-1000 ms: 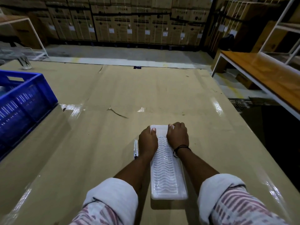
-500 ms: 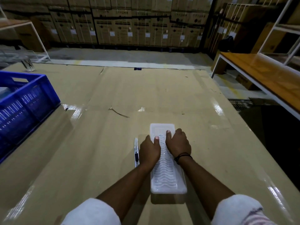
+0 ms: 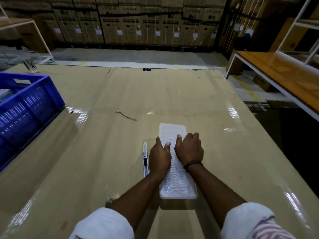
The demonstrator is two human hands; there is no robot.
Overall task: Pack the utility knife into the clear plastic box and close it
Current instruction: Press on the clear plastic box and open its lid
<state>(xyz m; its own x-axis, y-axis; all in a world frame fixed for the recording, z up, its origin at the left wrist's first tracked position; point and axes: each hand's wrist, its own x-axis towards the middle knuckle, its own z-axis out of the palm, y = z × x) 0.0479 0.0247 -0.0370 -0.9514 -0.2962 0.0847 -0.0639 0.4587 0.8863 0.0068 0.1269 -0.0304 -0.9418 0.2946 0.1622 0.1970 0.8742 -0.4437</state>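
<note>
The clear plastic box, long, with a wavy ribbed lid, lies lengthwise on the cardboard-covered table in front of me. My left hand clasps its left side and my right hand its right side, about midway along. Both thumbs press on the lid. The utility knife, slim and white with a black slider, lies flat on the cardboard just left of my left hand, parallel to the box and outside it. The lid looks shut; my hands hide the box's middle.
A blue slotted crate stands at the table's left edge. To the right, past the table edge, a wooden bench with a white frame. Stacked cartons line the back wall.
Both hands have slid back along the box toward me, from its far end to about its middle. The knife and the box have not moved.
</note>
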